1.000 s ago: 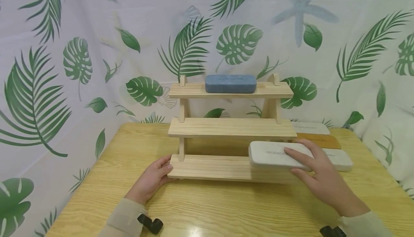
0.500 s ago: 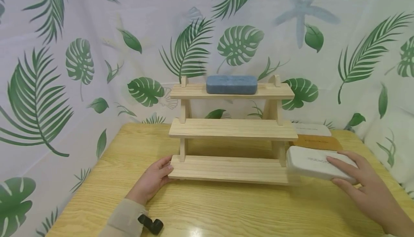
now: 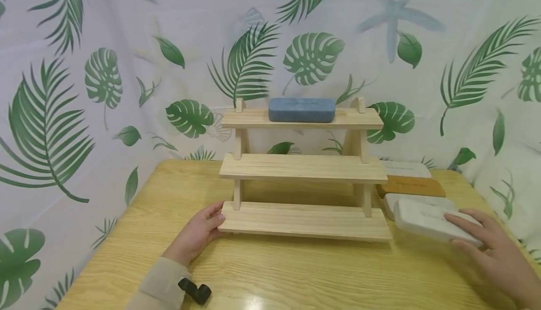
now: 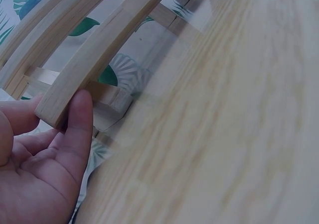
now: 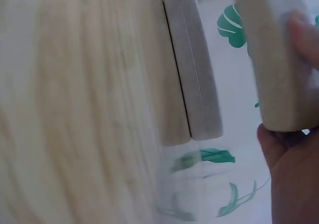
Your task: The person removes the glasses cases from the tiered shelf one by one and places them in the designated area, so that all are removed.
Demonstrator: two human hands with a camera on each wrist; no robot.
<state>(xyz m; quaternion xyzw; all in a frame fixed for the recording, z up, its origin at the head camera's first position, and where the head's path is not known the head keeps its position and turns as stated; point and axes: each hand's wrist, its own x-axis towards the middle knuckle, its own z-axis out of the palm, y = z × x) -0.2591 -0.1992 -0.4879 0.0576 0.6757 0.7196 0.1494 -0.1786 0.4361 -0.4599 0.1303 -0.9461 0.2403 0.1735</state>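
A three-tier wooden display shelf (image 3: pixel 304 220) stands on the table. My left hand (image 3: pixel 196 235) grips the left end of its lowest board, with thumb above and fingers below; the left wrist view shows this pinch on the board's end (image 4: pixel 75 84). Off the shelf's right side, my right hand (image 3: pixel 498 256) holds a white glasses case (image 3: pixel 431 220) by its right end, tilted and raised off the table. In the right wrist view the held case (image 5: pixel 276 59) hangs apart from the lying case (image 5: pixel 192 64). A blue glasses case (image 3: pixel 301 110) rests on the top board.
Right of the shelf lie a pale case (image 3: pixel 390 204), partly hidden by the held one, an orange case (image 3: pixel 410 186) and a white case (image 3: pixel 406 168) at the back. The wooden table (image 3: pixel 270 272) extends in front; a leaf-print cloth (image 3: pixel 177 19) hangs behind.
My right hand has carried the white glasses case from over the lowest board's right end, rightward and lower, beside the shelf. My left hand keeps its grip on the board.
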